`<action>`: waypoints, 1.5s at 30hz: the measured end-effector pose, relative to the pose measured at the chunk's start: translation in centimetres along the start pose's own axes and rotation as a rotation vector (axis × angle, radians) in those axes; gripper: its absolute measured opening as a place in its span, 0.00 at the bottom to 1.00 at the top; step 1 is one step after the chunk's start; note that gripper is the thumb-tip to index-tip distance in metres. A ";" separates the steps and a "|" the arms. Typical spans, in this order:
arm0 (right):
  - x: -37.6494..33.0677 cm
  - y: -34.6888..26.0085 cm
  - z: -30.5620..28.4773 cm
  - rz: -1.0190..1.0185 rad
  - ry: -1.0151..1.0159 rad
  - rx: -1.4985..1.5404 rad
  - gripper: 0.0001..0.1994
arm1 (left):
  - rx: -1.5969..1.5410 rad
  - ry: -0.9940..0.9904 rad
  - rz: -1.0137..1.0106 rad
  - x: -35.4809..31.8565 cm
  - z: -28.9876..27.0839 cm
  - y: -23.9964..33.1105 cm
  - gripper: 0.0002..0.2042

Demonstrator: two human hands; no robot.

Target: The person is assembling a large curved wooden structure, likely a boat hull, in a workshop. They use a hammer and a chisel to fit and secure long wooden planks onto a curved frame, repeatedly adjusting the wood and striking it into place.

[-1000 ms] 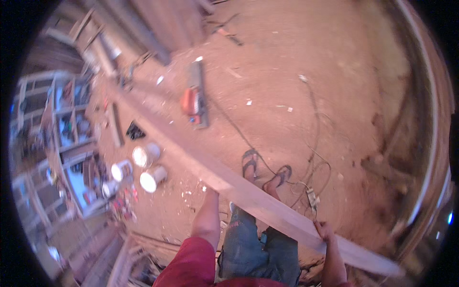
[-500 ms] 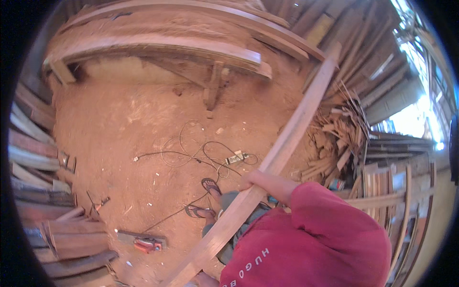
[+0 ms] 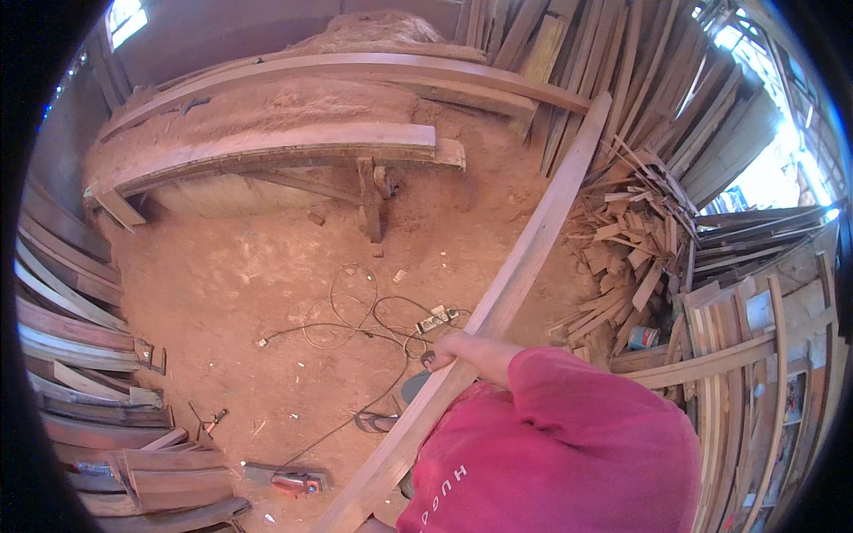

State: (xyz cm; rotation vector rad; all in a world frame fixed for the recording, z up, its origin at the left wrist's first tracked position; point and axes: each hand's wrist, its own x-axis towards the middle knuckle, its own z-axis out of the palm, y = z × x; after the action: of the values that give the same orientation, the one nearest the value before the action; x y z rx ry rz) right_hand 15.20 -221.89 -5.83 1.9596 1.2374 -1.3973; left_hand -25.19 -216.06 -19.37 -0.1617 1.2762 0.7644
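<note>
A long, pale brown wooden plank [image 3: 524,253] runs diagonally past my body, from the lower edge up to the stacked timber at the upper right. My right hand [image 3: 446,348] is closed around the plank near its middle, fingers curled over the far edge. A small patch of skin of my left arm [image 3: 378,526] shows at the bottom, beside the plank's near end; the fingers of that hand are hidden. The red sleeve and shirt [image 3: 560,444] cover much of the lower right. One sandalled foot [image 3: 378,421] shows beyond the plank.
A power strip [image 3: 435,320] and tangled cord [image 3: 355,330] lie on the dusty floor. A red power tool [image 3: 300,482] rests at lower left. Beyond stands a low bench [image 3: 293,147] bearing a board. Timber stacks [image 3: 75,320] line the left; offcuts [image 3: 635,249] are heaped right.
The view has tilted up, so the room sits lower in the picture and more of the back wall shows. My right hand keeps its hold on the plank. One sandal is now hidden.
</note>
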 end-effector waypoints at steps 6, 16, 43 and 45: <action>1.6 11.2 -0.5 -0.074 0.018 -0.063 0.38 | 0.033 0.028 0.042 -2.8 2.7 -6.7 0.33; -5.8 25.6 -6.7 0.059 -0.093 -0.033 0.35 | -0.064 0.060 0.114 -6.6 4.2 -11.6 0.32; -9.7 31.9 -0.6 0.012 0.081 0.000 0.44 | -0.519 -0.099 0.306 -7.8 3.6 -13.4 0.32; -10.7 32.4 -0.9 0.056 0.036 -0.015 0.41 | -0.556 -0.103 0.321 -7.7 4.3 -14.4 0.32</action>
State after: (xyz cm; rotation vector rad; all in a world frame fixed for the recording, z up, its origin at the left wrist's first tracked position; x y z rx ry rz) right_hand 42.14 -242.08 -0.49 2.0022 1.1962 -1.3268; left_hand -13.82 -227.91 -15.37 -0.3658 0.9756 1.3799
